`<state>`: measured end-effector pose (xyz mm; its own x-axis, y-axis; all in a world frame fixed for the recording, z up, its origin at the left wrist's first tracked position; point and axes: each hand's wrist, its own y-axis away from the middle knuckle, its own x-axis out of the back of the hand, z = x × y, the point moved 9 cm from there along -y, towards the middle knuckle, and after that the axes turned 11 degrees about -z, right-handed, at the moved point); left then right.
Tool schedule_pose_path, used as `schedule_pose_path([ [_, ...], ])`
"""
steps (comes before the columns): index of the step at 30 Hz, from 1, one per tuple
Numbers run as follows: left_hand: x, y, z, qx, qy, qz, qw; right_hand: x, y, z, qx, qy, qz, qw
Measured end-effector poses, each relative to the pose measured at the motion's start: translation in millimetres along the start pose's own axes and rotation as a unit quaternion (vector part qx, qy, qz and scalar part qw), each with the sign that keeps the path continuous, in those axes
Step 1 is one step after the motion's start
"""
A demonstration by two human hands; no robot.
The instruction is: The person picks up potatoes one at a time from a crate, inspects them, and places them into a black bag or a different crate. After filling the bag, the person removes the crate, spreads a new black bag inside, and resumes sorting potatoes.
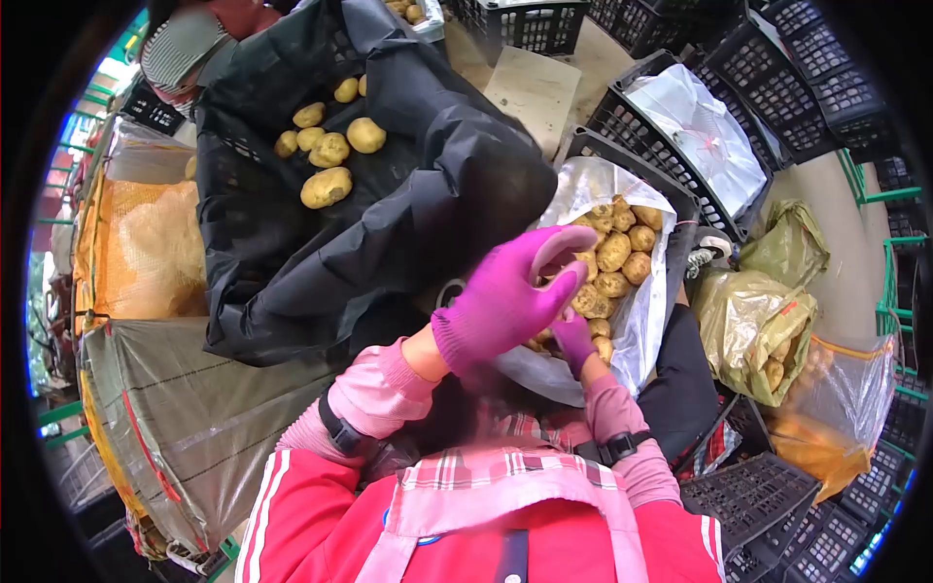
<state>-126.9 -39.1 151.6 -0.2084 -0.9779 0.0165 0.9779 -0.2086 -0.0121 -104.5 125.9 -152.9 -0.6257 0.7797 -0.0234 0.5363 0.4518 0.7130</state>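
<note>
My left hand (510,296), in a bright magenta knitted glove, hovers over the near left side of a crate lined with white plastic (649,340). Its fingers curve forward with the thumb apart, and no object shows in the gap. Lower and to the right, my right hand (573,338) wears a similar glove and reaches down at the potatoes (614,253) in that lined crate; its fingertips are partly hidden. Left of the hands stands a large container draped in black cloth (457,185), with several loose yellow potatoes (330,151) on the cloth.
Black plastic crates (768,83) are stacked at the far right, one holding white plastic (700,126). Greenish bags (753,321) lie right of my leg. An orange mesh sack (151,243) and a grey-green covered bundle (204,418) stand left. Another person's shoe (185,53) shows at upper left.
</note>
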Motion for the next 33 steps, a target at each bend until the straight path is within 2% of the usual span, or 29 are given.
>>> schedule_pose_path([
  [1, -1.2, 2.3, -1.9, -0.001, 0.012, -0.001, 1.0, 8.7, 32.6, -25.3, 0.007, -0.141, 0.008, 0.99],
  [3, 1.0, 5.1, -8.4, -0.009, -0.089, -0.004, 0.996, 26.7, 76.9, -81.1, 0.078, -0.174, -0.007, 0.982],
  [6, 0.3, 8.0, -20.7, 0.037, -0.089, 0.022, 0.995, 39.6, 134.8, -162.3, 0.24, -0.133, -0.02, 0.961],
  [8, -14.6, 11.4, -31.2, 0.175, 0.081, -0.048, 0.98, 31.5, 173.3, -206.9, 0.337, -0.129, -0.01, 0.933],
  [9, -23.7, 18.7, -35.9, 0.245, 0.162, -0.08, 0.953, 23.6, 184.0, -219.2, 0.385, -0.112, -0.016, 0.916],
  [10, -39.1, 23.0, -46.0, 0.286, 0.246, -0.149, 0.914, 14.9, 193.4, -229.9, 0.431, -0.094, -0.023, 0.897],
  [12, -47.9, 22.4, -25.9, 0.217, 0.307, -0.183, 0.908, 0.1, 205.6, -240.8, 0.49, -0.054, -0.047, 0.869],
  [15, -46.7, 20.5, -8.1, 0.136, 0.318, -0.196, 0.918, -4.7, 213.5, -243.5, 0.467, -0.068, -0.028, 0.881],
  [16, -45.1, 19.5, -5.5, 0.113, 0.309, -0.194, 0.924, -6.6, 213.2, -241.3, 0.461, 0.004, 0.001, 0.887],
  [19, -44.3, 21.5, -6.2, 0.1, 0.337, -0.212, 0.912, -9.1, 222.4, -244.0, 0.477, 0.167, 0.116, 0.855],
  [23, -41.5, 20.3, 6.3, 0.048, 0.352, -0.217, 0.909, -15.6, 241.7, -253.5, 0.521, 0.224, 0.165, 0.806],
  [26, -43.6, 19.4, 23.9, -0.005, 0.365, -0.23, 0.902, -12.5, 246.7, -259.5, 0.528, 0.217, 0.144, 0.808],
  [28, -45.2, 21.0, 34.9, -0.051, 0.337, -0.238, 0.91, -5.5, 254.2, -266.4, 0.519, 0.163, 0.13, 0.829],
  [30, -42.0, 18.9, 34.3, -0.045, 0.321, -0.224, 0.919, -4.3, 251.1, -265.5, 0.531, 0.064, 0.105, 0.838],
  [33, -35.4, 18.6, 25.4, -0.047, 0.273, -0.175, 0.945, -18.4, 247.3, -270.8, 0.539, 0.147, 0.104, 0.823],
])
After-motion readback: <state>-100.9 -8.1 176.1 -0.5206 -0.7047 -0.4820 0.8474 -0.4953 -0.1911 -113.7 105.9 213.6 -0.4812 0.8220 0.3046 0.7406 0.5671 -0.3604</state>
